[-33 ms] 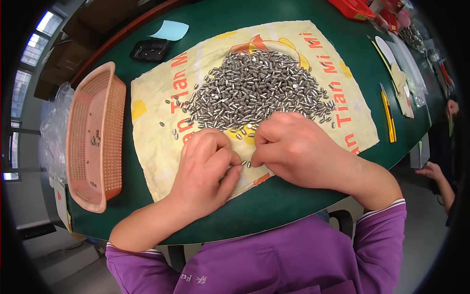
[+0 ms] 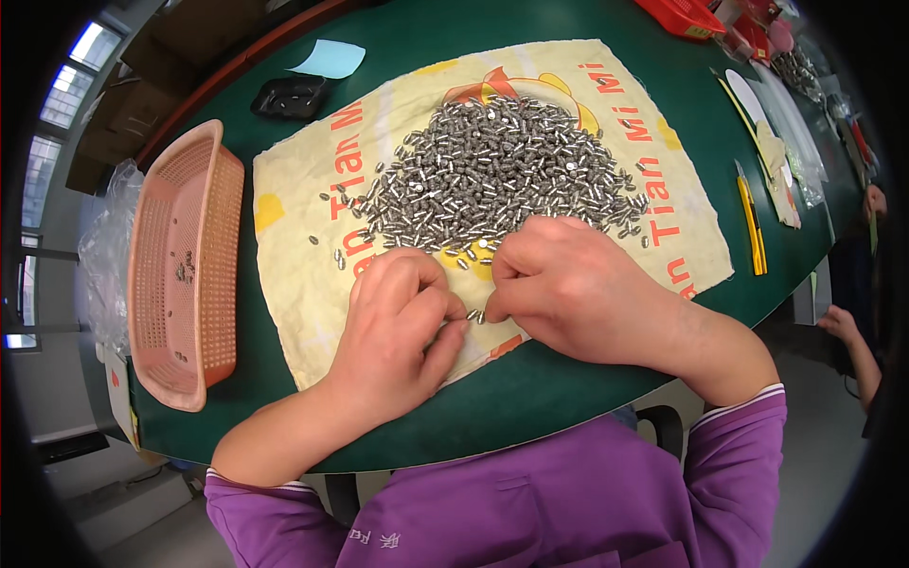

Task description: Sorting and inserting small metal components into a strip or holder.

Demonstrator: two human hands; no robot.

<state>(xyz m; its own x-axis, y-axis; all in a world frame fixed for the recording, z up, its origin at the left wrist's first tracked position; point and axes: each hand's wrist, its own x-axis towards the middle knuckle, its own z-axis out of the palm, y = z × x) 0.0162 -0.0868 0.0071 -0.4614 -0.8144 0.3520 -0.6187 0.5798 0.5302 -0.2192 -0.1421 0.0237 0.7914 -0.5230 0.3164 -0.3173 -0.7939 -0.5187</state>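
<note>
Both hands are down on the pale yellow cloth (image 2: pixel 289 213), close together, working at two small ribbed metal pieces (image 2: pixel 476 316) that lie in the gap between the fingertips. Taking that pair as the middle of the dial, the left hand (image 2: pixel 398 317) is at nine o'clock, its fingers curled and its thumb brought near the forefinger with a small space inside the curve; the fingertips are right beside the pieces, but from here I can't tell whether they grip anything. The right hand (image 2: pixel 573 289) sits between two and three o'clock, fingers bunched, thumb and forefinger nearly together, the tips just by the pair; I can't tell if something is pinched there either.

At twelve o'clock spreads a big heap of the same metal pieces (image 2: pixel 492 170), with strays around its edges. Past nine o'clock stands a long pink plastic basket (image 2: pixel 221 284) on the green table (image 2: pixel 559 398), a few pieces scattered on its floor. Toward eleven there's a black tray (image 2: pixel 275 99), a light-blue sheet (image 2: pixel 334 59) just beyond it. A yellow utility knife (image 2: pixel 753 227) lies near two o'clock, and a red plastic basket (image 2: pixel 684 17) stands at one. Out at three o'clock, beyond the table, I see another person's hand (image 2: pixel 838 324).
</note>
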